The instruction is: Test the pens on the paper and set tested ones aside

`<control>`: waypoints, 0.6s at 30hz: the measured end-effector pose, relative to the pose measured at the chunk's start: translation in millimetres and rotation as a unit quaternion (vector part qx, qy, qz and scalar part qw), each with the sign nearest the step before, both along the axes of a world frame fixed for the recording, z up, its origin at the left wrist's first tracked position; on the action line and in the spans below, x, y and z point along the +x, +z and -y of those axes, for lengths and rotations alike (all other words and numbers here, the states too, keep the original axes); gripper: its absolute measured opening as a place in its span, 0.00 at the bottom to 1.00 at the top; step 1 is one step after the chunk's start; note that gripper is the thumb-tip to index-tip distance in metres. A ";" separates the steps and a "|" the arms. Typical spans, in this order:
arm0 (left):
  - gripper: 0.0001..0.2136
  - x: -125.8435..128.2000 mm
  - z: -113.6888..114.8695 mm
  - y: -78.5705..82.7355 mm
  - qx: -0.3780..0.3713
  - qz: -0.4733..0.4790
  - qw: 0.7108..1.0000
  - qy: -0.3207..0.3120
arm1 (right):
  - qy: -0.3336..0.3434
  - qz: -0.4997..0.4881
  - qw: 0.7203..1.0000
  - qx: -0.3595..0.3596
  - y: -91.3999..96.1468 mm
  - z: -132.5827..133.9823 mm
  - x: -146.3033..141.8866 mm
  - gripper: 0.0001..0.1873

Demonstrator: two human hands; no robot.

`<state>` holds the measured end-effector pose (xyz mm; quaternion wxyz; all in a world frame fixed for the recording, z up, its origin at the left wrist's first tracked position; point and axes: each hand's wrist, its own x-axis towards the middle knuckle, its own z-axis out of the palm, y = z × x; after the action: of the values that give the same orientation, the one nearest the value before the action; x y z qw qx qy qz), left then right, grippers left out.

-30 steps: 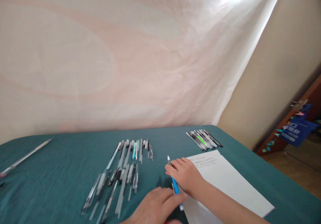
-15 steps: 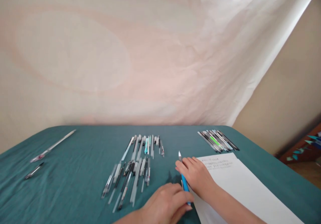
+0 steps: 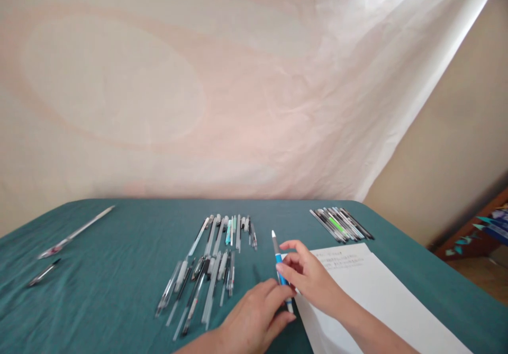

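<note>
A blue and white pen [image 3: 278, 261] points away from me, just above the teal tablecloth [image 3: 111, 269]. My right hand [image 3: 307, 276] pinches its middle with thumb and fingers. My left hand [image 3: 257, 317] grips the pen's near end with curled fingers. A white sheet of paper [image 3: 381, 301] with a few lines of writing at its top lies just right of the hands. A loose spread of pens [image 3: 210, 266] lies to the left of the hands.
A tidy row of pens [image 3: 341, 224] lies at the far right of the table. Two single pens [image 3: 71, 234] lie at the far left. A pale cloth backdrop [image 3: 222, 89] hangs behind the table, and a wall stands to the right.
The right hand has lifted off the pen's top and now pinches it from the side. The pen has shifted slightly left. The view has steadied after turning left.
</note>
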<state>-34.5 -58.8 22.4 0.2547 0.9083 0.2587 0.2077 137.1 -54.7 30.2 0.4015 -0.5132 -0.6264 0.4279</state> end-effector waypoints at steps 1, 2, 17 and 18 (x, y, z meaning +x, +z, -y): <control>0.14 0.1 0.0 -0.4 0.002 -0.003 1.000 -0.001 | 0.002 -0.010 1.000 -0.007 0.0 -1.8 -1.1 0.16; 0.15 0.0 -0.1 -0.8 0.002 -0.004 1.000 -0.002 | -0.001 -0.012 1.000 -0.007 -0.5 -5.9 0.1 0.16; 0.16 -1.6 -2.5 -1.8 -0.050 -0.010 0.998 0.022 | -0.241 0.567 0.786 0.056 -30.6 -111.4 135.9 0.06; 0.16 -1.6 -2.5 -1.9 -0.052 -0.009 0.998 0.022 | -0.243 0.579 0.776 0.055 -32.2 -111.1 137.5 0.06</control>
<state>-36.1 -56.3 20.5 0.2943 0.8901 0.2909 0.1910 274.5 56.5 -2.0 0.0816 -0.7763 -0.6174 -0.0973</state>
